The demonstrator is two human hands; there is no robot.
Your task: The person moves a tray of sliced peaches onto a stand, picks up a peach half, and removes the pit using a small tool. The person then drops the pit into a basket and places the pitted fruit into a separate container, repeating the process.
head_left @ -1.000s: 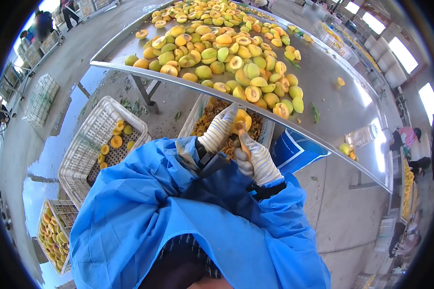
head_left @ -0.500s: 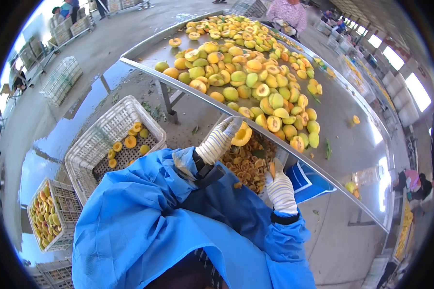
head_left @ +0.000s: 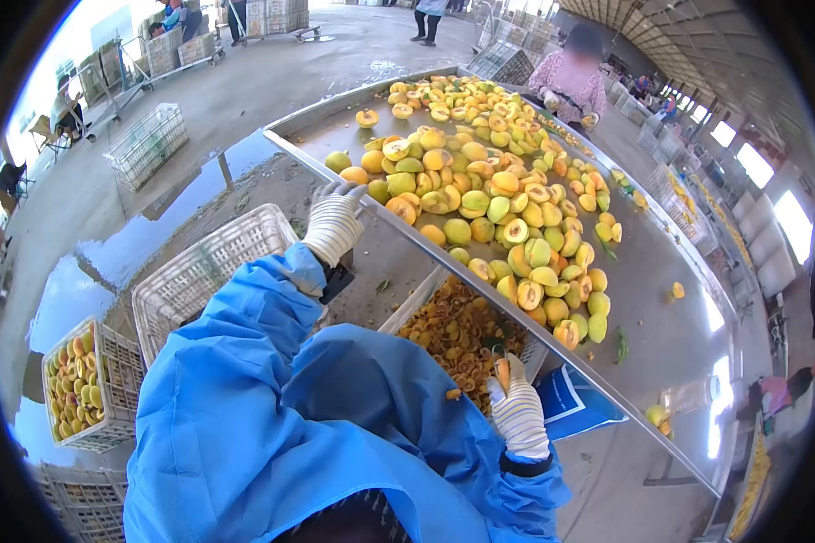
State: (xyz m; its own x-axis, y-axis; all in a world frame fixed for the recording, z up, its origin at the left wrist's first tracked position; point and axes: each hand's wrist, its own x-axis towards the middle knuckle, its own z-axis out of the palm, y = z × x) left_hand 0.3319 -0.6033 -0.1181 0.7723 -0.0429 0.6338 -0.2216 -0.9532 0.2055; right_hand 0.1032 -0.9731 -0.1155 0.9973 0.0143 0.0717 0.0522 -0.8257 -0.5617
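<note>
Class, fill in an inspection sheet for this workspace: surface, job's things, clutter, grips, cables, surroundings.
Surface: metal table, fruit-laden, barer towards the right.
Job's things: fruit, many pieces halved; fruit scraps in crate below table edge.
Clutter: loose green leaf beside the fruit.
Left grip: gloved, fingers extended at table edge; contact unclear.
Right grip: gloved, closed around orange-handled tool.
Cables: nothing seen.
Surroundings: person in pink top across table; blue container below the edge; white basket at left.

L hand at table edge; R hand w/ orange-handled tool nr scraps crate.
</note>
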